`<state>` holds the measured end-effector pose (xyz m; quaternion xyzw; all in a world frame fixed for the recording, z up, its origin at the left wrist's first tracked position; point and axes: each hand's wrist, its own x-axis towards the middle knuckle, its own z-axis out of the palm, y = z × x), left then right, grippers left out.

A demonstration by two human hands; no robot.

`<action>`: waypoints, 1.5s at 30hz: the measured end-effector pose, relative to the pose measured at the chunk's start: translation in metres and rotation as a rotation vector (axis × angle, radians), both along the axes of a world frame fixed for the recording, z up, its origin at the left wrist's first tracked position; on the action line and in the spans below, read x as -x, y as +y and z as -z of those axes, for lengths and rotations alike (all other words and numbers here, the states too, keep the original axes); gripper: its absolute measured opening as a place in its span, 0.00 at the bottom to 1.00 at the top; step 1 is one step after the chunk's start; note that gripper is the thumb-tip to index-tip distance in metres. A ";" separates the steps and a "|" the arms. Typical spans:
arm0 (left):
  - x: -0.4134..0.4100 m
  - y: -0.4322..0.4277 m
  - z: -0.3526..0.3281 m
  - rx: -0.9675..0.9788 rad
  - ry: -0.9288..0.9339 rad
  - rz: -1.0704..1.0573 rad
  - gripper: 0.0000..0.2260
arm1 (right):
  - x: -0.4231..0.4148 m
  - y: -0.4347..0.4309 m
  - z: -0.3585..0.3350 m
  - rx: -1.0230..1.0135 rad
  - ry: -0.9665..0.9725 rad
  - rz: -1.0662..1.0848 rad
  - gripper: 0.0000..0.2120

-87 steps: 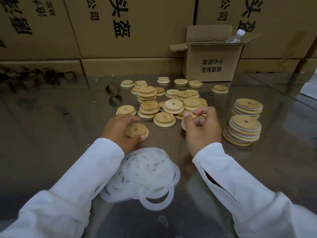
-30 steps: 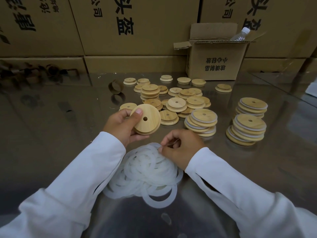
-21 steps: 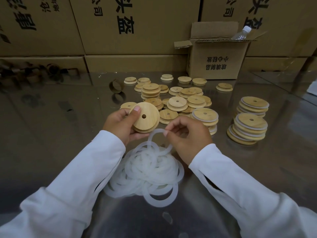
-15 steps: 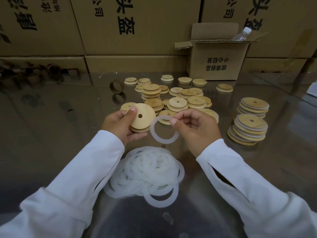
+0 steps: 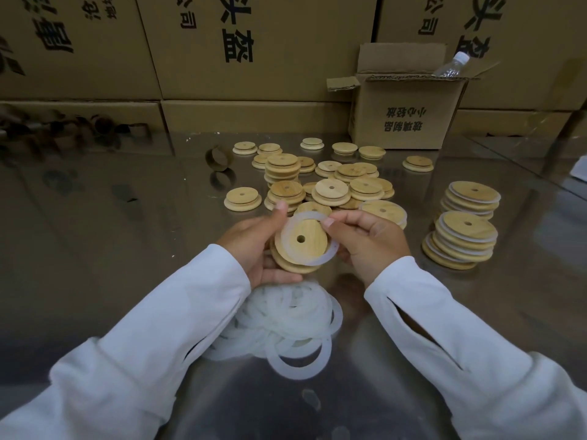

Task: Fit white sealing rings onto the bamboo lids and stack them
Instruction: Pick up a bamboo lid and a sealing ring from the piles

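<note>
Head view: the left hand (image 5: 251, 246) cups the bamboo lid (image 5: 301, 241) from its left side and underneath, thumb up on the top rim, holding it above the middle of the worktop (image 5: 127, 233) with the holed face tilted up at the camera. The right hand (image 5: 371, 242) pinches the white ring (image 5: 328, 254) at its upper edge between thumb and forefinger. The ring lies over the lid's face but off-centre, hanging past the rim on the right-hand side, so I reckon it wants sliding back left to seat. The spare ring pile (image 5: 286, 322) sits toward the near edge, the finished stacks (image 5: 463, 239) toward the right edge.
</note>
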<state>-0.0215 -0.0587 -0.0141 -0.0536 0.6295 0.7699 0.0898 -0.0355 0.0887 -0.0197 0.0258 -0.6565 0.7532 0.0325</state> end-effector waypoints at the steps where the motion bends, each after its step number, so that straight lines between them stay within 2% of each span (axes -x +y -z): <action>1: -0.001 0.000 0.001 0.032 0.033 0.024 0.13 | 0.000 0.000 0.000 -0.011 -0.001 -0.002 0.06; 4: -0.002 0.000 0.003 0.077 0.093 0.061 0.08 | 0.000 0.001 0.000 -0.041 -0.006 -0.011 0.06; 19: 0.002 0.000 0.009 0.085 0.275 0.006 0.08 | -0.005 0.002 -0.003 -0.126 0.049 0.042 0.04; 25: 0.002 -0.001 0.013 0.140 0.419 -0.027 0.09 | -0.007 0.001 -0.006 -0.053 -0.057 0.000 0.05; 30: 0.002 -0.003 0.013 0.200 0.536 -0.084 0.07 | -0.010 0.000 -0.006 -0.070 -0.013 -0.021 0.04; 40: 0.004 -0.004 0.012 0.068 0.484 -0.086 0.11 | -0.008 0.003 -0.011 -0.043 0.050 -0.063 0.06; 45: 0.004 -0.002 0.014 0.051 0.461 -0.124 0.10 | -0.007 -0.001 -0.004 -0.134 0.134 0.021 0.03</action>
